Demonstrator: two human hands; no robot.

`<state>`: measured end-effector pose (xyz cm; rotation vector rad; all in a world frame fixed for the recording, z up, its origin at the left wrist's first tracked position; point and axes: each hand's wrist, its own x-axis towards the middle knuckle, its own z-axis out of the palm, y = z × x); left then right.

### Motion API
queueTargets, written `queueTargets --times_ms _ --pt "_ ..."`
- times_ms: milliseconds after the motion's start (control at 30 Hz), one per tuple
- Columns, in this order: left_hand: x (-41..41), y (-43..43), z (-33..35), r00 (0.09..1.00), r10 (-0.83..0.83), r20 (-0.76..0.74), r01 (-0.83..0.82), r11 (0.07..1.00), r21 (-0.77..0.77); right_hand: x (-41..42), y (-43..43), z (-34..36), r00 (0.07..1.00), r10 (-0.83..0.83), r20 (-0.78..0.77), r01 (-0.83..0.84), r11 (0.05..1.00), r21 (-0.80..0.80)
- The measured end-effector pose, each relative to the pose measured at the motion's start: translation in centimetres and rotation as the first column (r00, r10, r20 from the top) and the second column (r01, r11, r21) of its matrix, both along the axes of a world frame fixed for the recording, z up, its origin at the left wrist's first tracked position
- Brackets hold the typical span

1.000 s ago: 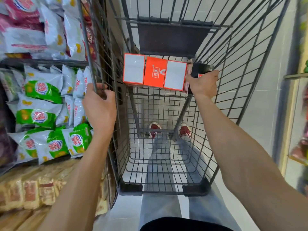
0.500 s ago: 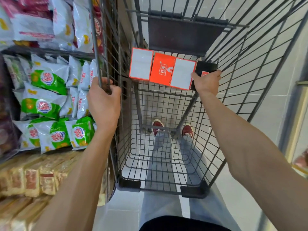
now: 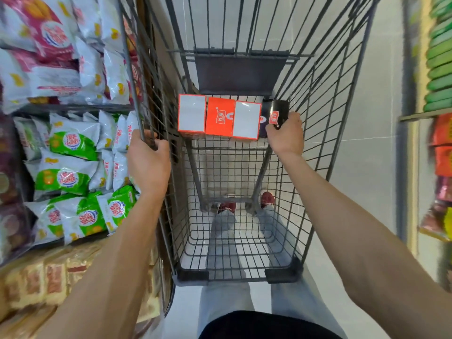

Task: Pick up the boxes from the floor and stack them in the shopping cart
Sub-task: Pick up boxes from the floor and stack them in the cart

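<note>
A dark wire shopping cart (image 3: 325, 148) fills the middle of the view. Three boxes stand side by side at its far end: a white-faced one (image 3: 192, 113), an orange one (image 3: 220, 117) and another white-faced one (image 3: 246, 119). To their right, my right hand (image 3: 286, 134) grips a black box (image 3: 278, 111) with a red label, holding it against the row. My left hand (image 3: 149, 162) is curled round the cart's left top rail.
Shelves of white, green and pink snack bags (image 3: 73, 143) run close along the cart's left side, with wrapped bread packs (image 3: 49, 282) below. Another shelf (image 3: 437, 113) with green and red goods stands at the right. My legs and red shoes (image 3: 267, 199) show through the cart floor.
The black box has come into fuller view beside the row, my right hand now lower on it. The view has shifted a little; my left hand stays on the rail.
</note>
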<state>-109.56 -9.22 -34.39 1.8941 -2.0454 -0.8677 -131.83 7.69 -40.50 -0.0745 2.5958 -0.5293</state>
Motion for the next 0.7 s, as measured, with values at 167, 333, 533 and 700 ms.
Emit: queueTargets --times_ms 167,333,533,700 --pt "0.7 -0.1 0.1 1.0 -0.02 -0.015 0.022 0.996 0.082 1.9 1.7 4.9 0.997 0.065 -0.048 -0.068 0.997 -0.042" --pt "0.8 -1.0 1.0 0.994 -0.092 0.064 0.081 0.983 0.165 2.1 4.1 11.0 0.985 0.151 -0.084 -0.156 0.986 -0.055" --pt "0.7 -0.2 3.8 0.932 -0.293 0.216 0.276 0.955 0.105 2.2 8.1 15.9 0.974 0.22 -0.051 -0.22 0.976 0.01" --pt "-0.3 2.3 8.0 0.74 -0.559 0.373 0.605 0.796 -0.008 2.8 10.2 19.4 0.967 0.25 -0.056 -0.246 0.967 0.072"
